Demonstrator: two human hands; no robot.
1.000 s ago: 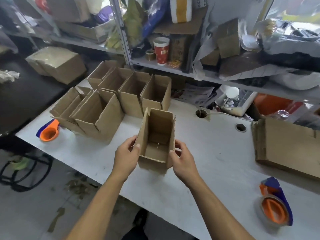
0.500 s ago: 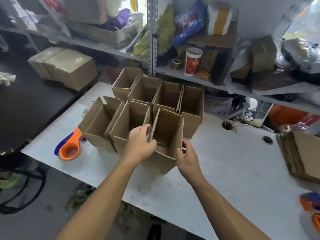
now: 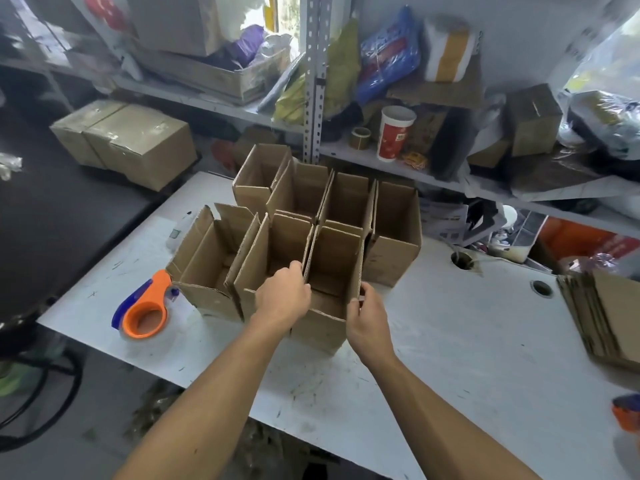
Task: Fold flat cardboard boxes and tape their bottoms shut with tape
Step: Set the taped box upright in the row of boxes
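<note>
The picture is bright but soft. Daylight comes in through a gap [image 3: 282, 15] high up at the back, and that spot is so white it is washed out. The white counter [image 3: 450, 341] is lit evenly, with only faint shadows beside the boxes [image 3: 304, 233]. The left side is dark. The shelf [image 3: 398, 168] bends near the edges because the lens is wide. Things in the corners look smeared, maybe from the head moving.
</note>
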